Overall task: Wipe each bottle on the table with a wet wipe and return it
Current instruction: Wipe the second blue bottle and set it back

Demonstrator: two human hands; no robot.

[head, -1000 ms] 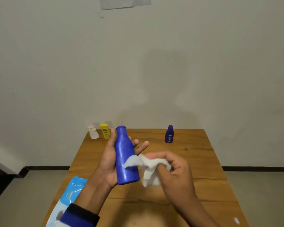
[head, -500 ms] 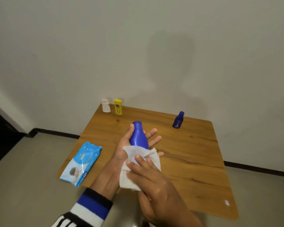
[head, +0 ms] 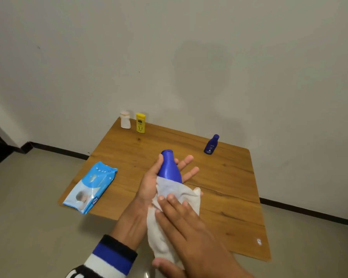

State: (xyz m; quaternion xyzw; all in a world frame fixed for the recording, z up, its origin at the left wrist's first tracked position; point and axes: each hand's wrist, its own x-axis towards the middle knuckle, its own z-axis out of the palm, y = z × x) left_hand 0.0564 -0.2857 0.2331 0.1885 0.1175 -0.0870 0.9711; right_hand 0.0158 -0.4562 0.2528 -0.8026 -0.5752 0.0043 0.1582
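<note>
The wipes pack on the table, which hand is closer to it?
Left. The left hand holds the blue bottle nearest the wipes pack; the right hand is farther right.

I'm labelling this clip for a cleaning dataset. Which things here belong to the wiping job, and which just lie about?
Job: big blue bottle, wet wipe, white bottle, yellow bottle, small blue bottle, wipes pack.
Lying about: small white scrap on the table.
</note>
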